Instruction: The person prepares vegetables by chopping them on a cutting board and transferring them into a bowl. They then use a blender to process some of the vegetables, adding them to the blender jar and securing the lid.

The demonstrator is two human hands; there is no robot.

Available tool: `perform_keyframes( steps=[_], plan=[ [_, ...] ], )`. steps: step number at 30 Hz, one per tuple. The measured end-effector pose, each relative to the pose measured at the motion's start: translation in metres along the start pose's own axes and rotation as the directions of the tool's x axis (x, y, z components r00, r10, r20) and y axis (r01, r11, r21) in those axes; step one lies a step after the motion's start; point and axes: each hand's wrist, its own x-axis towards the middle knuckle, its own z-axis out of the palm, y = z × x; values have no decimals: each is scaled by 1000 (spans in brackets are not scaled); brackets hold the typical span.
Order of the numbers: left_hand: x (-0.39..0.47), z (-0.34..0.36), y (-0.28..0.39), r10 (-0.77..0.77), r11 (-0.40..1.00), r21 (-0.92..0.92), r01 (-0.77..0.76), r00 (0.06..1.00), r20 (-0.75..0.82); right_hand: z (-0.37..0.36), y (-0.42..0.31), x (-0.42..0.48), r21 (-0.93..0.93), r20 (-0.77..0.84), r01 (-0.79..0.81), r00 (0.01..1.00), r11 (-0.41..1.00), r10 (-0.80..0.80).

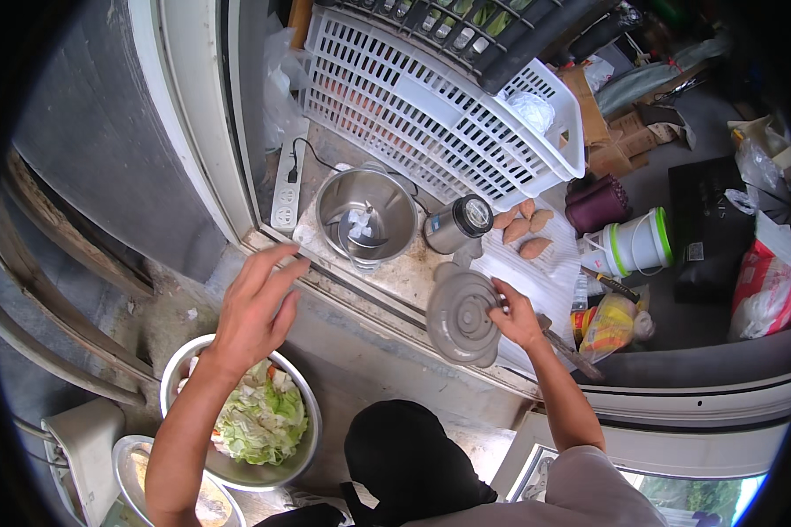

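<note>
My right hand [517,316] grips a round, grey translucent plastic lid [463,317] by its edge, over the door sill. My left hand [257,306] is empty, its fingers apart, above the rim of a metal basin [315,428]. Chopped cabbage [263,421] is heaped in that basin, with bits of orange among it. Beyond my hands stands the uncovered stainless steel bowl [399,204] of a food chopper. Blades [361,227] with pale plastic parts show inside it. Just right of the bowl is the steel and black motor unit [458,224].
A power strip [286,188] with a plugged-in black cord lies left of the bowl. Behind is a white slatted plastic crate [428,105]. Several sweet potatoes [527,227] rest on white sheeting, near white buckets [626,242]. A second basin [128,454] stands at lower left.
</note>
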Motion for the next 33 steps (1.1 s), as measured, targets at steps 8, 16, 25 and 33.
perform_keyframes(
  steps=[8, 16, 25, 33],
  plan=[
    [-143, -7, -28, -377, 922, 15, 387, 886, 271, 27, 122, -17, -349, -264, -107, 964, 931, 12],
    [-232, -19, -38, -592, 805, 81, 587, 789, 165, 82, -12, 59, -429, -144, 243, 932, 870, -331],
    [-291, -51, -46, -703, 699, 162, 696, 711, -25, 108, 12, 63, -479, -117, 230, 940, 847, -322],
    [-345, -33, -10, -839, 532, 47, 845, 534, -100, 118, -151, 5, 59, 391, 411, 829, 910, -399]
  ],
)
